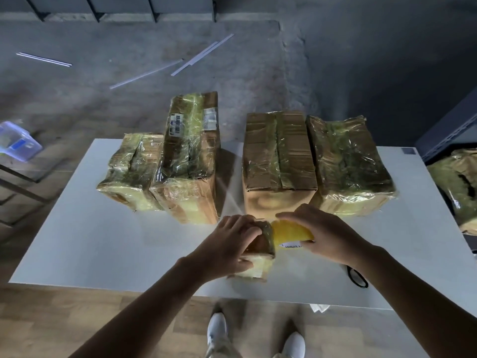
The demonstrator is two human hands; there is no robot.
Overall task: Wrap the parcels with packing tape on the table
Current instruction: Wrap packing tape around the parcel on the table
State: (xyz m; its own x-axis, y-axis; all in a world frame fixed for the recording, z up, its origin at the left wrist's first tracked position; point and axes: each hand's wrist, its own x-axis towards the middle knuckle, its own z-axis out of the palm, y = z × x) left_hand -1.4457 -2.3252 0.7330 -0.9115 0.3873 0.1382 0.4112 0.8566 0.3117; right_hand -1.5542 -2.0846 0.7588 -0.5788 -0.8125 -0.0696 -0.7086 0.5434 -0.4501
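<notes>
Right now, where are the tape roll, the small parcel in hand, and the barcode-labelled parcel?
tape roll [291, 232], head view, yellow curved side.
small parcel [262, 246], head view, brown top face.
barcode-labelled parcel [191, 156], head view, taped top face.

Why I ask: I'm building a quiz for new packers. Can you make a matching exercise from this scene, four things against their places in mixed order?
Things:
1. small parcel
2. yellow tape roll
3. scissors
4. blue plastic box

Places:
A. on the floor, left of the table
B. gripped by the right hand
C. on the table, beside the right forearm
D. gripped by the left hand

Pairs: 1-D, 2-B, 3-C, 4-A.
</notes>
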